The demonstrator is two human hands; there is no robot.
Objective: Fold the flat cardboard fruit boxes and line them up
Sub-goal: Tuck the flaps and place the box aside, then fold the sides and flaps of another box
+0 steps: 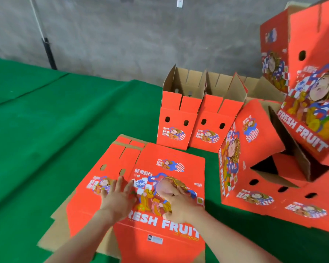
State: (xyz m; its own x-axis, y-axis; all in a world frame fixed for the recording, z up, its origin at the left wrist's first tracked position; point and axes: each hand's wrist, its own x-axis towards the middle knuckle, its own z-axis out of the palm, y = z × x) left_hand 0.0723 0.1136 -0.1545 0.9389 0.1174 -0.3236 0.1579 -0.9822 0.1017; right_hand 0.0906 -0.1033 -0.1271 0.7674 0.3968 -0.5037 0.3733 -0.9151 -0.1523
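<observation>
The flat box point(169, 164) lies printed side up on the green desk point(46, 139), right in front of us. We judge it light, stiff across its panels, floppy at the scored creases, and probably slick on the printed face. We would take it by the panel edges near a crease, not by the thin slotted flaps. Our left grip point(118, 194) rests on it spread flat. Our right grip point(177, 202) touches it too, but is too blurred to tell whether it pinches anything. Behind it a folded box point(176, 126) and a second folded box point(213, 128) stand side by side, and a heap of boxes point(254, 177) lies tumbled at the right.

flat box point(169, 162) foremost on the mat point(65, 130), two upright boxes point(176, 128) behind it, tipped boxes point(254, 145) at right
</observation>
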